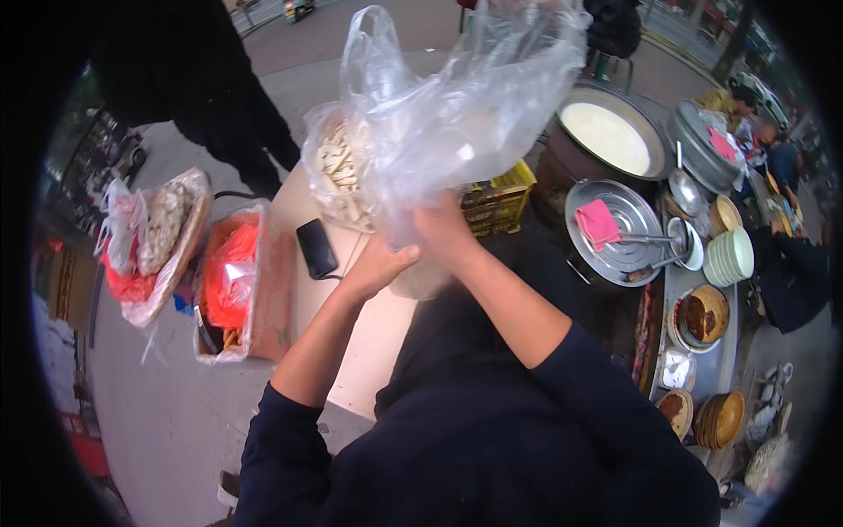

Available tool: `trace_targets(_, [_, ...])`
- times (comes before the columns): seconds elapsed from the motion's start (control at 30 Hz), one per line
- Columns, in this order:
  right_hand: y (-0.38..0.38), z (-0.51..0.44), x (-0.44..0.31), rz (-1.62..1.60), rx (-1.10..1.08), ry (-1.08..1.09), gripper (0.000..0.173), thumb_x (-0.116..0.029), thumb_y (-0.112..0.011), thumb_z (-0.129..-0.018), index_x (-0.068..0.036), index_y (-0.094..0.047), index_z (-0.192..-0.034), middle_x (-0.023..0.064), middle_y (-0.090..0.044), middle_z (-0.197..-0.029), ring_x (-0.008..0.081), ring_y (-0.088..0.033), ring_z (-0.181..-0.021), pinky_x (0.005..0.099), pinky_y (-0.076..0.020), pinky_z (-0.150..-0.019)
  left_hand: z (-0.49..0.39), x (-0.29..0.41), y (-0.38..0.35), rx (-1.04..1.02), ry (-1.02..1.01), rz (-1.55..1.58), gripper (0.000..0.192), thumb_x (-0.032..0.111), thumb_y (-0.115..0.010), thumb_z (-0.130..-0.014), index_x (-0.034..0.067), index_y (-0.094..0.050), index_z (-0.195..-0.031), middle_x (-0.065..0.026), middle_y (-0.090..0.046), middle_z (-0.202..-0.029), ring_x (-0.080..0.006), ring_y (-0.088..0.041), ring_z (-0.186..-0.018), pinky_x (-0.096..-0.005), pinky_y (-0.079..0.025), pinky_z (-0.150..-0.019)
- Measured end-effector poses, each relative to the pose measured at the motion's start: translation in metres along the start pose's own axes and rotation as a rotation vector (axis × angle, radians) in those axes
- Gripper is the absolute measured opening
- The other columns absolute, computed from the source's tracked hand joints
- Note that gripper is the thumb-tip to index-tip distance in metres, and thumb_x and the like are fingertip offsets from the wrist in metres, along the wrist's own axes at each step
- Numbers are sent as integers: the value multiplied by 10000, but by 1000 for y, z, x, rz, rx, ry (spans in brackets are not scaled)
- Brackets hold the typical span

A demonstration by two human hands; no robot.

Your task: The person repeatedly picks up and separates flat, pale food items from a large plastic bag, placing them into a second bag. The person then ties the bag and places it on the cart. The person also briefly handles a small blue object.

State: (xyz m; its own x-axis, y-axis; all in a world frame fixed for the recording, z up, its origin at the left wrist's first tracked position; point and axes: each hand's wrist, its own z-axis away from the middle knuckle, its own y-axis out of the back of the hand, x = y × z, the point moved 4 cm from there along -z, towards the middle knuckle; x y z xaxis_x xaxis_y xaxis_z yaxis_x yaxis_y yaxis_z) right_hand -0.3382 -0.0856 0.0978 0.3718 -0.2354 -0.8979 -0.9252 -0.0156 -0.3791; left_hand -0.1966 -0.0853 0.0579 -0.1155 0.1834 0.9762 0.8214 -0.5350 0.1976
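Both hands are around the gathered neck of a large clear plastic bag [454, 125], whose loose upper part billows above them. My left hand [382, 262] wraps it from the left, thumb pointing right. From the right, my right hand [444, 230] grips it, slightly blurred. Below the hands a pale, rounded lower part of the bag [425, 282] bulges; what it contains cannot be made out. Just beyond, a plastic-lined container of pale cut strips [337, 161] stands on the light tabletop [365, 336]. A black smartphone [317, 248] lies left of my left hand.
A plastic-lined box [273, 290] holds red bags. A yellow crate [500, 197] sits ahead. To the right are a large pot of white liquid [609, 141], a metal lid [579, 253] bearing a pink cloth [597, 224], and stacked bowls [729, 255]. A person in black [191, 85] stands front left.
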Motion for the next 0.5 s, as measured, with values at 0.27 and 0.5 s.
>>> trace_targets(0.27, [15, -7, 13, 679, -143, 140, 434, -90, -662, -741, 41, -620, -1152, 309, -627, -1135, 478, -587, -1106, 490, -473, -973, -18, -13, -3, -193, 290, 241, 539, 262, -873, -750, 8, -635, -1162, -101, -695, -1014, -228, -670, -966, -387, -542, -858])
trace_targets(0.5, [52, -4, 8, 639, 71, 265, 370, -68, -668, -726, 66, -646, -1070, 311, -690, -992, 468, -664, -976, 495, -531, -854, -21, -20, -40, -254, 198, 243, 513, 215, -836, -792, 10, -554, -1168, -76, -642, -898, -204, -646, -786, -331, -523, -727])
